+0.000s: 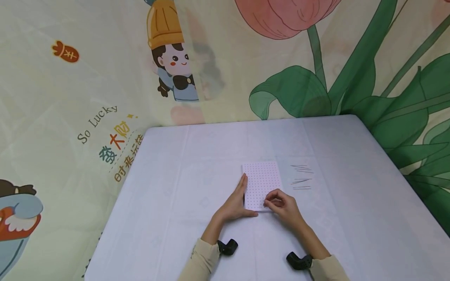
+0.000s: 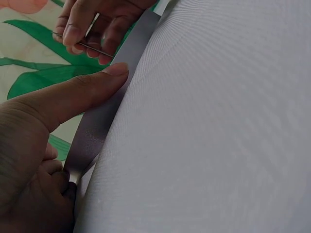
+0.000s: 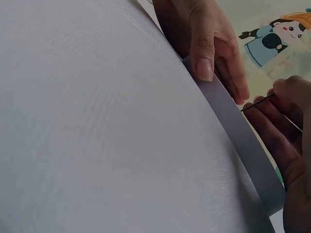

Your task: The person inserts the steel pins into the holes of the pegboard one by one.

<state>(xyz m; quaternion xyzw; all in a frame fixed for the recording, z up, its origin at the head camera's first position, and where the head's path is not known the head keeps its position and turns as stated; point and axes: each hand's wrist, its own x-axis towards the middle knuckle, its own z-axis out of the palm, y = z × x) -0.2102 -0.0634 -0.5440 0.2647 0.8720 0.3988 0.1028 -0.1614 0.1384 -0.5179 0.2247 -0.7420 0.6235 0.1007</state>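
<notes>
A pale square board (image 1: 260, 177) with a grid of small dark dots lies on the white table. My left hand (image 1: 233, 203) braces its near left corner, straight fingers along the left side and the thumb (image 2: 92, 90) against the front edge. Between thumb and fingertips, my right hand (image 1: 283, 207) pinches a thin metal needle (image 3: 257, 102) over the board's near right part. One end of the needle is close to the board's upper edge in the right wrist view; whether it enters a dot cannot be seen. Several similar thin needles (image 1: 301, 189) lie right of the board.
A white cloth covers the table (image 1: 168, 203). Behind it hangs a printed backdrop (image 1: 225, 70) with flowers, leaves and cartoon figures. Black devices (image 1: 228, 247) sit at both wrists, by the beige sleeves (image 1: 202, 259).
</notes>
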